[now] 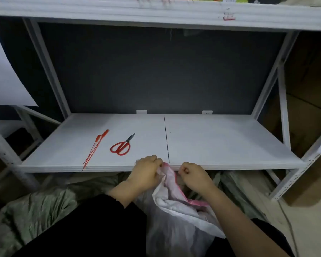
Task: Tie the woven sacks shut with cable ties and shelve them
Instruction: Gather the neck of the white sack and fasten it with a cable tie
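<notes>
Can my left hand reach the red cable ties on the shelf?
Probably yes: the cable ties lie uncovered on the shelf front, left of the left hand. That hand grips the white sack, so it must release first.

This looks like a storeroom or a small warehouse. A white metal rack with slotted angle posts point(295, 175) fills the middle of the frame. Brown cardboard boxes point(308, 112) stand at the right edge. Crumpled grey-green woven sacks point(35, 206) lie on the floor at lower left.
</notes>
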